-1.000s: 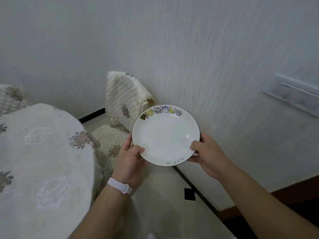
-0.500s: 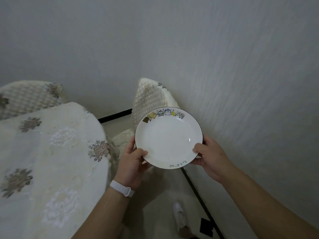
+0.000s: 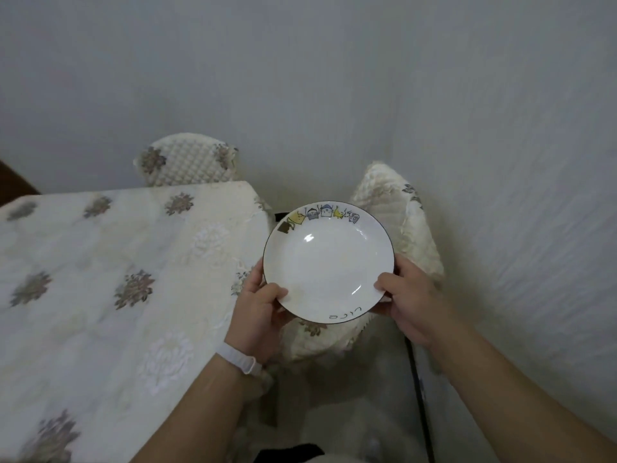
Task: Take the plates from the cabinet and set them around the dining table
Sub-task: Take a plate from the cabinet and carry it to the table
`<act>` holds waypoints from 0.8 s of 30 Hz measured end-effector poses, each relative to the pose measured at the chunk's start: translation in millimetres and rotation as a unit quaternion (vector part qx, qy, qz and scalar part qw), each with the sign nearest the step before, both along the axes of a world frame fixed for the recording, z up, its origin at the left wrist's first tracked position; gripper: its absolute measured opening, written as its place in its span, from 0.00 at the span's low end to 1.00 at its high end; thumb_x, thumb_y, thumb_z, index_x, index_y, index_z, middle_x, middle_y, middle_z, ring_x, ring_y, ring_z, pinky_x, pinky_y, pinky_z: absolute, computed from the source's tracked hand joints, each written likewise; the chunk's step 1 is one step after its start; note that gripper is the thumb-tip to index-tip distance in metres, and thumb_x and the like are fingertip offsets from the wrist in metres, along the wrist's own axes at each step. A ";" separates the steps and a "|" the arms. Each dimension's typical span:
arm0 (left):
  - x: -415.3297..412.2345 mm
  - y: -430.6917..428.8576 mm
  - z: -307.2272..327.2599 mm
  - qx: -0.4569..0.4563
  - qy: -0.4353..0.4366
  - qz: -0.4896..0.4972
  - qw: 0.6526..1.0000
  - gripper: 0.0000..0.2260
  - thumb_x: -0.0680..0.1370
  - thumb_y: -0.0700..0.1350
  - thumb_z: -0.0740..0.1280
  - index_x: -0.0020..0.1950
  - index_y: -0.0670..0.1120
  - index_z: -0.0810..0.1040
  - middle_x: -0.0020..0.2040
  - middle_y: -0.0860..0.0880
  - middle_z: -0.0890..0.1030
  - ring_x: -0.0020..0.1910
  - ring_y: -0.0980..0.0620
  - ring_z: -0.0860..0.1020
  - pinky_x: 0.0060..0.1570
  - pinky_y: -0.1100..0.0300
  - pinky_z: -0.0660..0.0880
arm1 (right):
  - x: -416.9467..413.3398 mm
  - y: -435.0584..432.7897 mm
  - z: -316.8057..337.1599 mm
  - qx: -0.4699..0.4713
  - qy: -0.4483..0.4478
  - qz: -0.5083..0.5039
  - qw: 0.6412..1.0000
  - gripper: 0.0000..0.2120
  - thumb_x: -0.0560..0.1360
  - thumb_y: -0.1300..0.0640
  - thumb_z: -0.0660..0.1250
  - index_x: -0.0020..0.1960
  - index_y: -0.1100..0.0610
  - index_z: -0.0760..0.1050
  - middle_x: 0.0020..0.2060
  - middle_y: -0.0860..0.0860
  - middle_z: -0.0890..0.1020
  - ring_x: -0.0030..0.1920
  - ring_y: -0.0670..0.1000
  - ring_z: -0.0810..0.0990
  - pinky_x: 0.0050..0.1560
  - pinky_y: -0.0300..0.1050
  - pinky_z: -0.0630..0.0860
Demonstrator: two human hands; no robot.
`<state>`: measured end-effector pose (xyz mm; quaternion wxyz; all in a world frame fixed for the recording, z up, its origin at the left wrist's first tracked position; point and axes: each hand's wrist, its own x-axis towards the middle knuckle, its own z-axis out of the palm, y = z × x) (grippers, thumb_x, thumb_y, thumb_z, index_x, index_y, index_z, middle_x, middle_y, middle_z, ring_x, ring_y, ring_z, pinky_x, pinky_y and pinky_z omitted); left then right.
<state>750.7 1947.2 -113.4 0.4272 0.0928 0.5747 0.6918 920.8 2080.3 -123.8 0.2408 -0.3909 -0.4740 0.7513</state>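
I hold a white plate (image 3: 325, 262) with a dark rim and small cartoon figures along its far edge. My left hand (image 3: 257, 309) grips its near-left rim, thumb on top. My right hand (image 3: 410, 299) grips its near-right rim. The plate hangs level in the air, just right of the dining table (image 3: 100, 289), over a chair seat. The table wears a cream quilted cloth with brown flower patches, and nothing stands on the part in view.
A cream-covered chair (image 3: 397, 228) stands right of the table against the wall, its seat under the plate. Another covered chair (image 3: 187, 163) sits at the table's far side. White walls (image 3: 500, 162) close in behind and to the right.
The view has swung left, so the table now fills the left half and the far chair appears. The plate stays in both hands, now closer to the table's right edge.
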 end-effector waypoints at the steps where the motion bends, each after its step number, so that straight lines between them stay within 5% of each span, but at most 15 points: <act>1: -2.6 -2.3 -1.8 -0.003 -0.004 0.015 1.000 0.29 0.73 0.28 0.56 0.66 0.54 0.75 0.60 0.46 0.79 0.48 0.42 0.77 0.36 0.53 0.79 | -6.5 1.8 -4.2 -0.006 -0.002 0.013 1.000 0.20 0.73 0.72 0.57 0.59 0.55 0.75 0.51 0.56 0.81 0.42 0.52 0.80 0.38 0.47 0.79; 7: -28.2 -18.5 -7.6 -0.033 -0.010 0.098 0.995 0.28 0.73 0.29 0.57 0.64 0.55 0.76 0.54 0.46 0.81 0.38 0.48 0.77 0.34 0.54 0.77 | -56.7 10.2 -15.4 -0.036 -0.014 0.095 0.995 0.20 0.74 0.72 0.57 0.58 0.55 0.75 0.55 0.58 0.81 0.49 0.58 0.81 0.41 0.53 0.82; 12: -56.7 -35.0 -15.2 -0.035 -0.023 0.157 0.987 0.28 0.73 0.28 0.57 0.65 0.54 0.75 0.55 0.46 0.81 0.43 0.45 0.77 0.36 0.52 0.79 | -103.4 11.4 -19.3 -0.024 -0.037 0.163 0.986 0.20 0.74 0.71 0.58 0.60 0.55 0.75 0.56 0.58 0.80 0.48 0.58 0.81 0.49 0.62 0.81; 17: -93.1 -30.8 -28.0 -0.033 -0.044 0.187 0.981 0.28 0.73 0.28 0.56 0.65 0.53 0.75 0.55 0.44 0.80 0.44 0.43 0.76 0.33 0.55 0.78 | -149.6 20.7 -22.7 -0.025 -0.054 0.194 0.979 0.21 0.74 0.72 0.57 0.61 0.54 0.74 0.54 0.56 0.81 0.48 0.56 0.82 0.38 0.47 0.80; 24: -161.3 -8.8 -45.4 -0.045 -0.035 0.191 0.980 0.29 0.73 0.28 0.56 0.66 0.55 0.75 0.54 0.43 0.79 0.45 0.42 0.76 0.35 0.53 0.78 | -216.0 43.1 -34.3 -0.006 -0.108 0.204 0.973 0.23 0.73 0.72 0.57 0.62 0.54 0.75 0.55 0.56 0.81 0.49 0.57 0.82 0.40 0.48 0.81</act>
